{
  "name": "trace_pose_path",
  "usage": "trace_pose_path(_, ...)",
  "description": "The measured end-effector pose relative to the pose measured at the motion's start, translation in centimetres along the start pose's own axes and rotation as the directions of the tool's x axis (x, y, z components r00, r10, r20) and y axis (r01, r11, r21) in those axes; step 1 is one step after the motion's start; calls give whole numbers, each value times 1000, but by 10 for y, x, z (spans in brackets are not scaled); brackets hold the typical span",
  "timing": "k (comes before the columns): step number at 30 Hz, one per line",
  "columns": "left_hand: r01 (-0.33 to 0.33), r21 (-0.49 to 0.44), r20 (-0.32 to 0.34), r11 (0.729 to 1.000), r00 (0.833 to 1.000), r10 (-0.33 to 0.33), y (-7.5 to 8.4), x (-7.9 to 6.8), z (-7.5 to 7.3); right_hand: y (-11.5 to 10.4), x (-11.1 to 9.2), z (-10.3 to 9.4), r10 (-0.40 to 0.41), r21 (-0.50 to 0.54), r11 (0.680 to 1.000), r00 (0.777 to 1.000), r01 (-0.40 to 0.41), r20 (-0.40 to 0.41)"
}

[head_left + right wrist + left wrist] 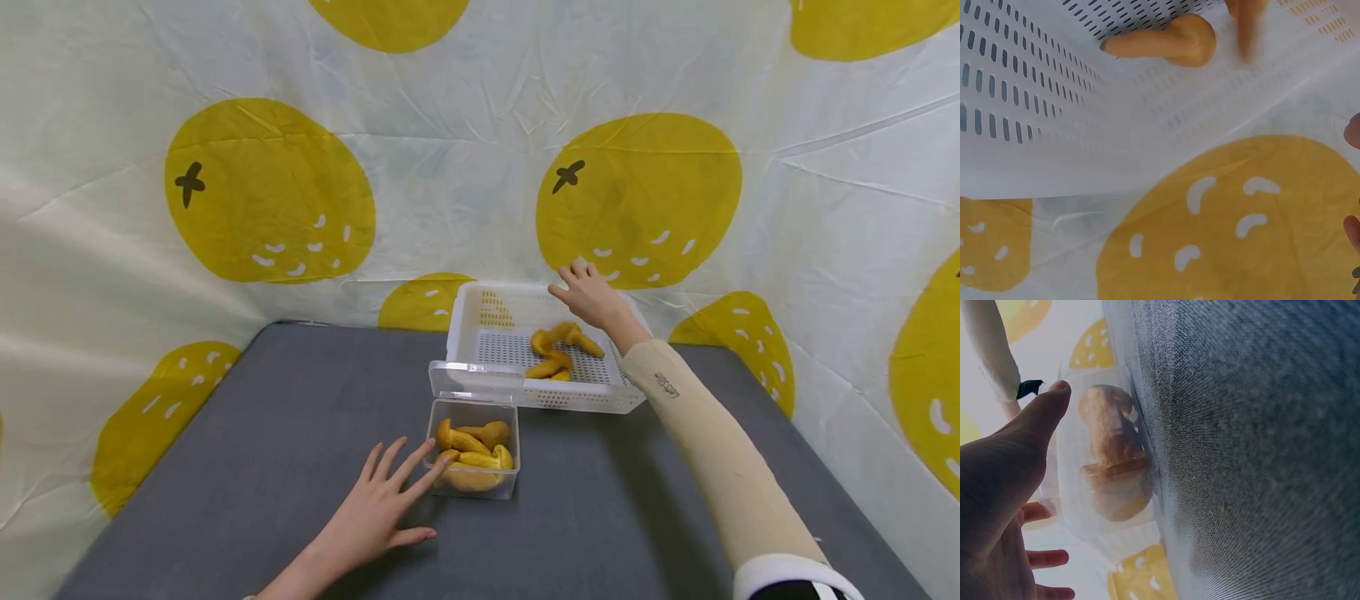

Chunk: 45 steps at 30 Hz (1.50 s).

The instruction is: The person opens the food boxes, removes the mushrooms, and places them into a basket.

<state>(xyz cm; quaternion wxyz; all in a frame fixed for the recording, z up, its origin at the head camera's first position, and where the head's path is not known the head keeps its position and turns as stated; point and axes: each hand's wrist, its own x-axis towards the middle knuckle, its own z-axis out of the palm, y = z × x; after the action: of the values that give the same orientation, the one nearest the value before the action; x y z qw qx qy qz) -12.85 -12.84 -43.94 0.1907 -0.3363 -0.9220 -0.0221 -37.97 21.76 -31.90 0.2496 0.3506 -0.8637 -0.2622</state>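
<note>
A clear lidded box [472, 492] with its lid [476, 379] raised holds several brown-yellow mushrooms [472, 437]. My left hand [375, 512] is at the box's near left side, fingers spread; the index fingertip overlaps its wall, and whether it touches I cannot tell. In the left wrist view mushrooms [1110, 431] show through the plastic. My right hand [588, 296] is over the far right part of a white perforated basket [592, 398], fingers loosely bent and holding nothing visible. Several more mushrooms [551, 365] lie in the basket. One mushroom [1172, 44] shows plainly in the right wrist view, beside a blurred one.
Both containers stand on a dark grey cloth-covered table [330, 392], the basket just behind the box and slightly right. A white curtain [450, 192] with yellow fruit prints hangs behind the table and along its sides.
</note>
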Motion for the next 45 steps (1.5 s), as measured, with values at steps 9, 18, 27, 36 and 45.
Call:
trace_pose_path(9,5,5,14,1000,1000,-5,0,0,1,-3,-10,1,22,114,993,998,-15,-54)
trace_pose_path(18,6,2,22,1000,1000,-6,0,0,2,-13,-30,-13,27,244,970,990,8,-138)
trace_pose_path(27,15,5,34,1000,999,-15,0,1,3,-35,-55,-40,29,278,959,965,46,-260)
trace_pose_path(36,-2,7,9,1000,1000,2,-1,0,3,-57,-78,-60,-10,252,961,928,112,-372)
trace_pose_path(45,-56,32,-71,998,996,58,-4,-1,1,-101,-86,-78,-81,292,923,868,251,-489)
